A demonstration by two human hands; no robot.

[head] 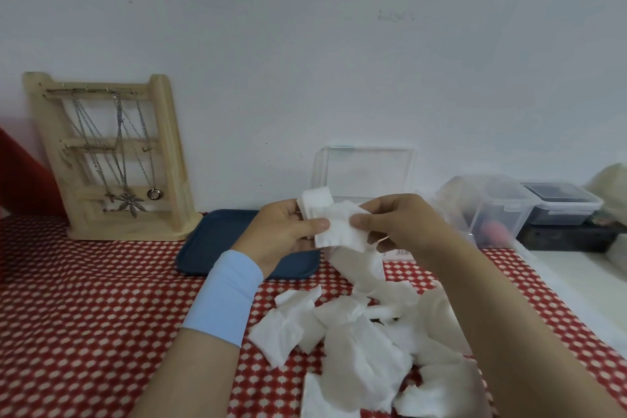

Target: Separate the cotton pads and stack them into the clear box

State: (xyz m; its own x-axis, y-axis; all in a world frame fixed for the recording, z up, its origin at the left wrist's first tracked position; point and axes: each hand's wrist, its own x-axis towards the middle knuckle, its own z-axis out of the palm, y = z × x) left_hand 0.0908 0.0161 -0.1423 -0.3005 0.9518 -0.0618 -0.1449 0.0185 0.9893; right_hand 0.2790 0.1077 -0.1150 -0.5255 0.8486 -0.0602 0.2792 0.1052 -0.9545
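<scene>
My left hand and my right hand both pinch a small bunch of white cotton pads, thumbs nearly touching on the front pad, raised above the table. A loose heap of white cotton pads lies on the red patterned cloth below my hands, spreading toward the lower right. The clear box stands behind my hands against the wall, its lid raised upright; its lower part is hidden by my hands and the pads.
A dark blue tray lies under my left wrist. A wooden jewellery stand with necklaces stands at the back left. Clear plastic containers and a dark lidded one sit at the right, near the table's white edge.
</scene>
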